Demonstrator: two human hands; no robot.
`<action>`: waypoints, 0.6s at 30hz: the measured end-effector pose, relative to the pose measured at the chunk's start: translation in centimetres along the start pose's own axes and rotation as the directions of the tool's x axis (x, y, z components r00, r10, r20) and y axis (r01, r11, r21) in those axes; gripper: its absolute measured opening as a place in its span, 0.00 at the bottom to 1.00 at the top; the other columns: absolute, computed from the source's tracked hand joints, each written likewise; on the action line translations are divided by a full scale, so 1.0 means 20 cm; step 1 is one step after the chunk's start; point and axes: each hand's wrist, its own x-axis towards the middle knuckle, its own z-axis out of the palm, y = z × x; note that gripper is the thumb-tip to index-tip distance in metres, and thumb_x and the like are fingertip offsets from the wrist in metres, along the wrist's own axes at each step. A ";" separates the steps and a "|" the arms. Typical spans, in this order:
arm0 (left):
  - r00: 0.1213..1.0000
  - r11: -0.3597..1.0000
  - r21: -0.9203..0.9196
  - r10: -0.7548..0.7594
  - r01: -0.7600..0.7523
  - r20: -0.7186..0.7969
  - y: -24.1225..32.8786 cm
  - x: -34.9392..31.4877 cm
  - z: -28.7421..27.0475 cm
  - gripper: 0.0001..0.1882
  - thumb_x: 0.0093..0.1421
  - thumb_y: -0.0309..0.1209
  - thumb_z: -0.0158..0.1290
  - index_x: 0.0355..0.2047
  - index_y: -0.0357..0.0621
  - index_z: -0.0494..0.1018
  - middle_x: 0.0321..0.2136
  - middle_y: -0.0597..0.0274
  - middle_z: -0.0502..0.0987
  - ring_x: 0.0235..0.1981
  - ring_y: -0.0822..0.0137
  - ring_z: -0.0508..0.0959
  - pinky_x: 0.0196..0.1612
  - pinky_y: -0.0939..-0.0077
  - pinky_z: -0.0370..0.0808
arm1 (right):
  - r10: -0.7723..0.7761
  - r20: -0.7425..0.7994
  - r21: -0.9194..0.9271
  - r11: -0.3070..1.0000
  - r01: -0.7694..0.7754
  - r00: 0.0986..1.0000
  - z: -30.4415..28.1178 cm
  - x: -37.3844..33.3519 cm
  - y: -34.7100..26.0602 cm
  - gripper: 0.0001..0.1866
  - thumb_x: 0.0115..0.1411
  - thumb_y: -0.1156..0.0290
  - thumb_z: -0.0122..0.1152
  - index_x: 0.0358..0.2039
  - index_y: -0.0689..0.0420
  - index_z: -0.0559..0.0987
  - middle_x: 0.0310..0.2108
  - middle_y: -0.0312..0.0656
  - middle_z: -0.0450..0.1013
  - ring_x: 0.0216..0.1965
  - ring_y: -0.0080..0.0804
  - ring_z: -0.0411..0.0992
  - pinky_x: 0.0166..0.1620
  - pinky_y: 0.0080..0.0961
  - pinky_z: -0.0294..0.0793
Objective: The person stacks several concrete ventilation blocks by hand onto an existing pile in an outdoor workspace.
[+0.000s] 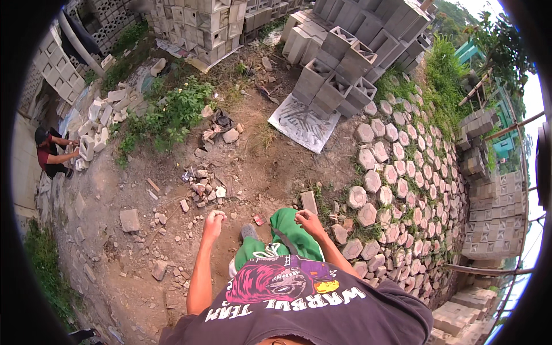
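Observation:
My left hand (pixel 213 224) is held out in front of me over bare, stony soil, its fingers curled inward with nothing in them. My right hand (pixel 311 223) hangs beside the green trousers (pixel 268 239) on my legs. Its fingers are loosely bent and a little apart, and no object shows in it. Neither hand touches anything. Just beyond my right hand a flat rectangular block (pixel 309 202) lies on the ground. Small rubble (pixel 201 188) is scattered ahead of my left hand.
Hexagonal paving blocks (pixel 372 181) cover the ground on the right. Grey hollow blocks (pixel 339 69) are stacked ahead beside a white sheet (pixel 305 123). More pale blocks (pixel 198 26) stand farther back. At far left a crouching person (pixel 53 150) handles a block (pixel 86 146). Green plants (pixel 167 115) grow between.

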 end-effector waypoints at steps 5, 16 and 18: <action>0.937 0.740 0.670 -0.191 -0.058 0.293 0.38 0.55 0.20 0.18 0.56 0.41 0.51 0.40 0.40 0.73 0.35 0.53 0.78 0.40 0.61 0.77 0.44 0.68 0.71 | 0.218 -0.341 0.293 0.949 -0.117 0.914 -0.27 0.03 0.08 0.14 0.60 0.62 0.55 0.39 0.60 0.74 0.32 0.39 0.75 0.31 0.23 0.73 0.33 0.20 0.72; 0.739 0.724 0.595 -0.179 -0.349 0.650 1.22 1.32 1.57 0.20 0.58 0.42 0.50 0.43 0.39 0.72 0.39 0.53 0.77 0.42 0.60 0.76 0.46 0.68 0.71 | 0.303 -0.420 0.577 0.817 -0.006 0.856 -0.81 0.92 -0.26 0.12 0.59 0.62 0.56 0.37 0.58 0.74 0.32 0.38 0.75 0.30 0.22 0.72 0.31 0.20 0.70; 0.725 0.790 0.527 -0.159 -0.314 0.670 1.43 1.44 1.74 0.19 0.60 0.41 0.50 0.44 0.39 0.72 0.40 0.56 0.77 0.43 0.64 0.76 0.47 0.69 0.70 | 0.309 -0.391 0.579 0.815 -0.029 0.867 -0.97 1.10 -0.44 0.13 0.59 0.62 0.56 0.38 0.58 0.75 0.32 0.37 0.75 0.31 0.22 0.72 0.32 0.20 0.70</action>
